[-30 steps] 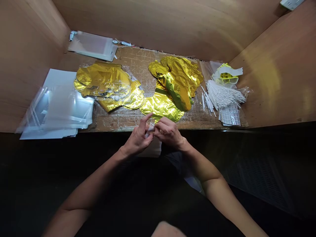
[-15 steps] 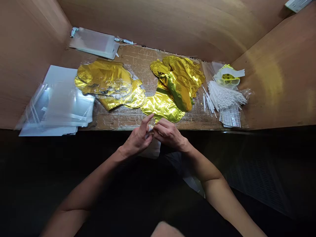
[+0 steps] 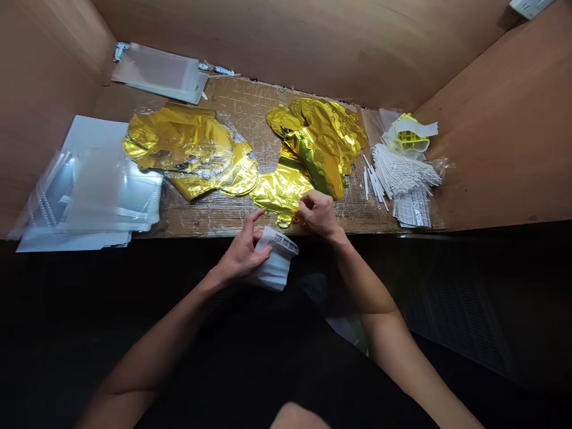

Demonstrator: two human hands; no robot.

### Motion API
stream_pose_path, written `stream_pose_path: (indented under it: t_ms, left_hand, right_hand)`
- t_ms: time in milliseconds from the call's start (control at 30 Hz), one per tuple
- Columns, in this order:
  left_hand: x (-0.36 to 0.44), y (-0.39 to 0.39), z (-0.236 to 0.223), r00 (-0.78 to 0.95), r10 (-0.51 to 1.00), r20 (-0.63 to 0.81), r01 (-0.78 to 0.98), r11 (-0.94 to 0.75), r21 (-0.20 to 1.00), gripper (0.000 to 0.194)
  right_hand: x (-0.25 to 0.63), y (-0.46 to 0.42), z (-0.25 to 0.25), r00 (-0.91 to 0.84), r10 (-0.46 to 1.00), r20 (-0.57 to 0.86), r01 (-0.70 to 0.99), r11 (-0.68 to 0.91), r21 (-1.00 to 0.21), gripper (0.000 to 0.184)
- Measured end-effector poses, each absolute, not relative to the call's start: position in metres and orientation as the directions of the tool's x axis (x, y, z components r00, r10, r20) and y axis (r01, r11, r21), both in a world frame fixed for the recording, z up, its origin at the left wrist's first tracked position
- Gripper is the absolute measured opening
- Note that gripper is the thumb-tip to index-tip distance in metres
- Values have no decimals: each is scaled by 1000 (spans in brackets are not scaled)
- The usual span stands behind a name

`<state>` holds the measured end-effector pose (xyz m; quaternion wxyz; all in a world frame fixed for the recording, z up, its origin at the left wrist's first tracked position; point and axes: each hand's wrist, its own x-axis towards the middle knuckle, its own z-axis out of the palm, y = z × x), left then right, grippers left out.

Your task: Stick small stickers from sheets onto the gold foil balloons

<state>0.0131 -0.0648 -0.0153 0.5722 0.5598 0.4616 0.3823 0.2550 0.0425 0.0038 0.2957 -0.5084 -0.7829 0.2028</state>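
Note:
My left hand is closed around a white sheet of small labels, held just below the bench's front edge. My right hand has its fingers pinched together at the lower edge of a flat gold foil balloon lying at the front of the bench. Whether a small label sits between those fingertips is hidden. Another pile of gold foil balloons lies just behind that balloon.
A second gold balloon pile lies left of centre. Stacked clear bags sit at the far left, more bags at the back. White sticks, a label sheet and a yellow tape roll lie right. Wooden walls enclose the bench.
My hands have parted. The right hand moved up and right from the label sheet onto the gold balloon's edge. The left hand dropped slightly, keeping the sheet, which now shows more fully.

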Motion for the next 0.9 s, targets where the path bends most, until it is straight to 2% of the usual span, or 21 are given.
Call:
stream_pose_path:
  t_ms: [67, 133, 167, 233, 367, 467, 567, 633, 667, 733, 800, 900]
  left_hand:
    - [11, -65, -17, 319, 934, -159, 51, 151, 987, 97]
    - [9, -66, -16, 331, 924, -192, 24, 195, 980, 100]
    - [8, -66, -15, 328, 923, -202, 10, 210, 978, 100]
    - [5, -66, -14, 321, 921, -220, -22, 240, 971, 101]
    - [-1, -66, -14, 309, 922, -236, -81, 272, 959, 104]
    - [-7, -65, -12, 298, 927, -226, -65, 256, 964, 96]
    - [-14, -62, -9, 284, 946, -155, 67, 142, 988, 63]
    - [-18, -61, -9, 294, 949, -113, 169, 64, 983, 37]
    - [-20, -60, -9, 300, 948, -109, 202, 49, 978, 31]
    - [-21, -59, -9, 287, 949, -130, 228, 64, 972, 31]
    - [-20, -58, -9, 246, 958, -145, 236, 86, 968, 34]
    - [-16, -57, -9, 174, 978, -117, 239, 74, 968, 33]
  right_hand:
    - [256, 51, 0, -429, 842, 327, 780, 528, -336, 20]
    - [254, 53, 0, -613, 746, 261, 752, 652, -95, 22]
    - [252, 51, 1, -694, 692, 198, 703, 711, -19, 23]
    - [250, 47, 6, -802, 593, 73, 597, 801, 48, 23]
    - [252, 44, 19, -847, 529, -47, 529, 849, 16, 22]
    - [257, 47, 21, -794, 606, 45, 602, 795, -81, 24]
    - [260, 46, 15, -742, 658, 126, 635, 751, -184, 26]
    - [261, 43, 9, -737, 667, 105, 626, 733, -267, 32]
    - [262, 41, 6, -725, 683, 90, 630, 711, -312, 35]
    - [263, 39, 1, -667, 741, 79, 663, 639, -390, 37]
    - [262, 38, -2, -606, 792, 77, 697, 575, -429, 28]
    - [258, 39, -6, -628, 776, 57, 696, 593, -406, 19]
